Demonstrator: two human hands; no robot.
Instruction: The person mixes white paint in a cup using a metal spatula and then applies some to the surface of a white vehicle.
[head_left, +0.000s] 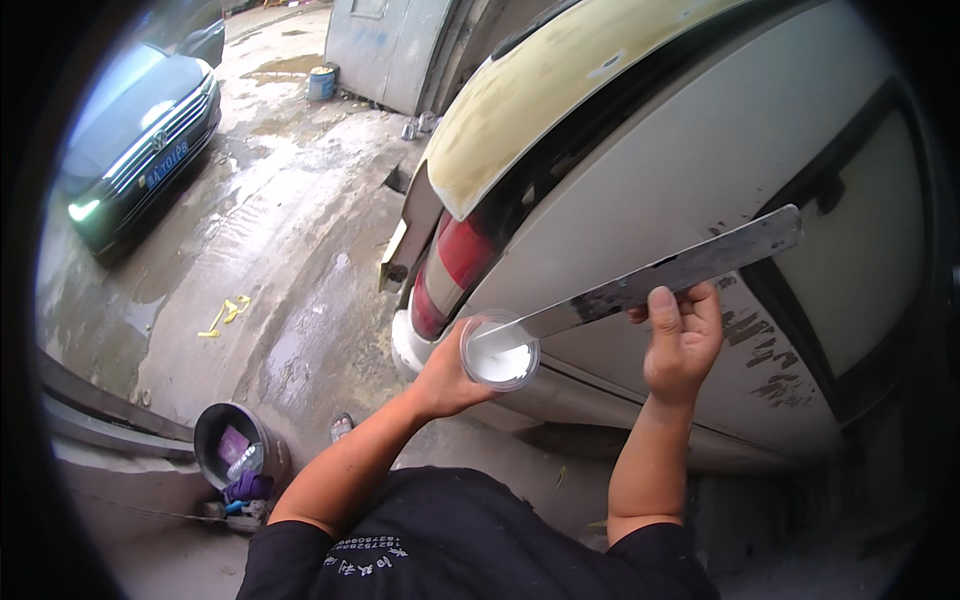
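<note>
My left hand (pixel 446 372) is wrapped round a clear plastic cup (pixel 501 350) with white stuff in it. In my right hand (pixel 684 342) is a long, flat metal scraper (pixel 660 280), gripped near its middle between thumb and fingers. One end of the scraper dips into the cup; the other, rounded end points up to the right. Its blade has dark smears. Both hands are in front of a white vehicle (pixel 640 220), over its rear beside the red-and-white tail light (pixel 455 265). Whether the blade touches the white stuff is hard to tell.
A yellowish, patchily coated panel (pixel 540 100) curves along the vehicle's far side. At left stands a dark car (pixel 140 130) with a lit headlight. A bin (pixel 240 450) with rubbish is at lower left. Yellow strips (pixel 227 312) lie on the wet concrete; a blue bucket (pixel 321 84) stands farther back.
</note>
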